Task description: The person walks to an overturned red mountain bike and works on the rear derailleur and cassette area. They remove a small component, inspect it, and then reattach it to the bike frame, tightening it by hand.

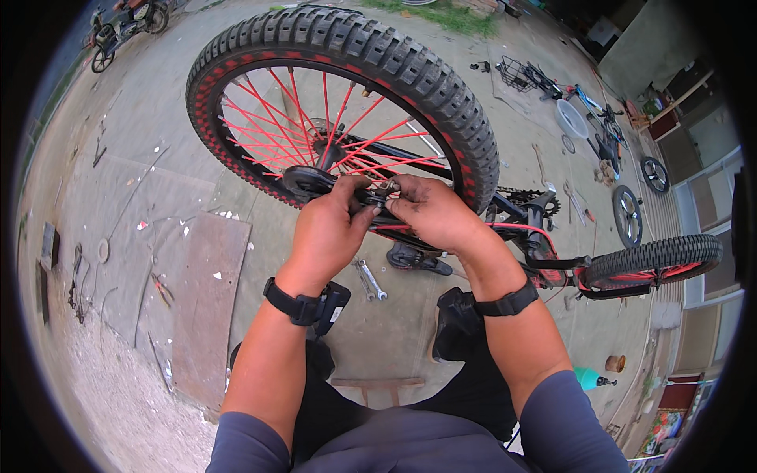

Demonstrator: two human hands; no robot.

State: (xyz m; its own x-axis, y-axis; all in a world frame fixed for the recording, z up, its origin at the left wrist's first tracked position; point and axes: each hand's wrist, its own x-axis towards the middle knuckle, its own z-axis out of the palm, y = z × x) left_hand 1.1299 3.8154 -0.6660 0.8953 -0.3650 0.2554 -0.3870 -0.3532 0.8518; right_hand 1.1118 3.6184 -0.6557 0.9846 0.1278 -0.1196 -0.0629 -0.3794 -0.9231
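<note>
A bicycle lies turned over before me, its large knobbly tyre (347, 35) and red-spoked wheel (296, 110) filling the upper middle. Both hands meet just on my side of the hub, at a small dark metal fitting (380, 195) by the black frame tube. My left hand (335, 229) pinches it with thumb and forefinger, next to a round black disc-shaped part (303, 181). From the other side my right hand (430, 206), with blackened fingers, closes on a small shiny piece of the same fitting. Fingers hide most of the fitting, so its exact kind is unclear.
Two wrenches (371, 281) lie on the ground below my hands. Red-handled pliers (162, 290) are left of a flat brown board (211, 303). The bicycle's chainring (524, 201) and other wheel (658, 264) extend right. Loose wheels (627, 217) and a pale basin (571, 118) are farther right.
</note>
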